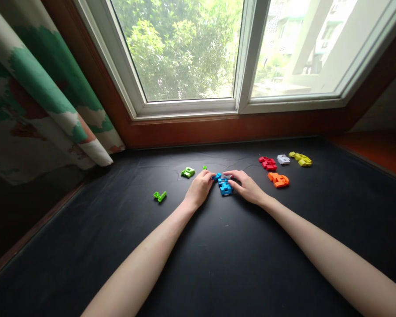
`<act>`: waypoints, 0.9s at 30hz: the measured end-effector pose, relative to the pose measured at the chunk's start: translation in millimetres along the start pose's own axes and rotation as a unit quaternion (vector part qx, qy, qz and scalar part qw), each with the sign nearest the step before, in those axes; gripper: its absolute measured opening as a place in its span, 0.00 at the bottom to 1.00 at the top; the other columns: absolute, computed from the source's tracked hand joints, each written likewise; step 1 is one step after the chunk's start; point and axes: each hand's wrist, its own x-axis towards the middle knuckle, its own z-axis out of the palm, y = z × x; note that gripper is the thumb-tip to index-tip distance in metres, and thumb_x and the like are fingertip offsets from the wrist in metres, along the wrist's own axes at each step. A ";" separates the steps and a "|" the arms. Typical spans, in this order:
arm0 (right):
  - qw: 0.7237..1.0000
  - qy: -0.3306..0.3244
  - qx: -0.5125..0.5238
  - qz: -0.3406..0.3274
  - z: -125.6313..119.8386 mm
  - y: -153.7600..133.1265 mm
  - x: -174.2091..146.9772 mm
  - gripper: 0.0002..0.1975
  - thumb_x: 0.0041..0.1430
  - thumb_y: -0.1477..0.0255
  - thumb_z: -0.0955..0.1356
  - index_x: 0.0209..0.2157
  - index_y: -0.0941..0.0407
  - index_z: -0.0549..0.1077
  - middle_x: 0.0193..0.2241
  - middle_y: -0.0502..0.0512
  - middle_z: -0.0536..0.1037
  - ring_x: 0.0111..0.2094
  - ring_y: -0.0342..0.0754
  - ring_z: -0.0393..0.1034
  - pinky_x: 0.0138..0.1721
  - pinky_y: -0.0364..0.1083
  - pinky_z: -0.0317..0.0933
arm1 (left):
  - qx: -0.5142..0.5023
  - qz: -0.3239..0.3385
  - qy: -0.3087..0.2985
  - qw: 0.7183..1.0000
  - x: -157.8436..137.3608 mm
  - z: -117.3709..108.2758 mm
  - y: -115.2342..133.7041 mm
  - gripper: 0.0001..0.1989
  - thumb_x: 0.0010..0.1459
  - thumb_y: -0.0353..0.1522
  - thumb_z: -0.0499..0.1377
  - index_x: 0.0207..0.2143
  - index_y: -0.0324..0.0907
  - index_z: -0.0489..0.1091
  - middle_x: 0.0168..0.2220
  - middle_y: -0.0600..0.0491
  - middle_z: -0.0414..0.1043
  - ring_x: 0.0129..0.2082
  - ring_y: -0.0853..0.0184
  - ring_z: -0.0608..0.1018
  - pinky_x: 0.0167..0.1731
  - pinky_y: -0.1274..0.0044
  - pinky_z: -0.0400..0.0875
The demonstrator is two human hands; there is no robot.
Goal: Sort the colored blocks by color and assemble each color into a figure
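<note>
My left hand (200, 187) is closed, with its thumb and fingertips pinching a small blue plastic piece (217, 176). Just below that piece, a larger blue interlocking block (225, 187) lies on the dark tabletop (218, 255). From the other side, my right hand (246, 185) reaches in with index finger and thumb spread apart. The right thumb tip rests at the block's right edge, and the index finger stretches out above it. Close behind my left fingers is a tiny green piece (204, 167), partly hidden.
Left of my hands lie a green block (187, 172) and a smaller green piece (159, 197). On the right are red (268, 163), white (283, 159), yellow (301, 158) and orange (278, 179) pieces. A window (188, 108) is behind the table; a patterned curtain (53, 88) hangs left.
</note>
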 end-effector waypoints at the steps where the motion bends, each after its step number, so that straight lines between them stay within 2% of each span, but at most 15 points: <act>1: 1.000 -0.001 0.000 0.000 0.0 0.1 0.0 0.15 0.64 0.69 0.63 0.51 0.52 0.73 0.46 0.58 0.77 0.46 0.53 0.70 0.52 0.55 0.63 | 0.000 -0.001 -0.002 1.000 0.2 0.3 0.2 0.09 0.64 0.26 0.53 0.42 0.41 0.72 0.41 0.50 0.72 0.40 0.64 0.77 0.43 0.73 0.74; 8: 0.999 0.009 0.014 0.033 0.0 6.2 0.6 0.15 0.64 0.68 0.62 0.50 0.54 0.72 0.46 0.58 0.76 0.46 0.53 0.71 0.51 0.54 0.63 | -0.017 -0.020 -0.006 1.000 0.0 -3.6 4.3 0.08 0.63 0.25 0.54 0.41 0.40 0.72 0.41 0.49 0.74 0.41 0.63 0.77 0.45 0.71 0.74; 14: 0.998 0.004 0.042 0.054 -0.8 6.8 1.3 0.16 0.63 0.66 0.63 0.51 0.54 0.71 0.49 0.60 0.75 0.46 0.52 0.71 0.51 0.54 0.65 | -0.044 -0.003 -0.036 0.998 1.3 -1.0 1.3 0.13 0.62 0.24 0.55 0.48 0.40 0.70 0.47 0.47 0.76 0.49 0.61 0.77 0.51 0.68 0.72; 18: 0.999 -0.019 0.031 0.024 -2.9 5.2 0.0 0.24 0.58 0.64 0.69 0.55 0.53 0.67 0.53 0.61 0.72 0.51 0.55 0.69 0.53 0.55 0.64 | -0.073 -0.002 -0.062 0.995 0.3 0.7 0.2 0.17 0.63 0.23 0.52 0.54 0.38 0.66 0.53 0.43 0.73 0.53 0.59 0.75 0.54 0.66 0.70; 22: 0.999 -0.047 -0.017 -0.017 -4.2 5.3 -0.4 0.34 0.51 0.62 0.74 0.58 0.52 0.65 0.56 0.61 0.70 0.57 0.59 0.63 0.58 0.59 0.58 | -0.139 -0.008 -0.073 0.988 -0.6 0.8 0.6 0.21 0.64 0.22 0.48 0.58 0.40 0.60 0.54 0.44 0.73 0.54 0.62 0.76 0.54 0.69 0.71; 27: 0.996 -0.064 -0.049 -0.029 -3.9 7.6 -0.9 0.34 0.52 0.62 0.74 0.59 0.51 0.63 0.57 0.61 0.69 0.58 0.60 0.62 0.59 0.60 0.56 | -0.145 -0.019 -0.038 0.988 -2.5 -1.8 3.8 0.18 0.63 0.21 0.48 0.53 0.39 0.63 0.49 0.44 0.75 0.48 0.63 0.79 0.51 0.70 0.73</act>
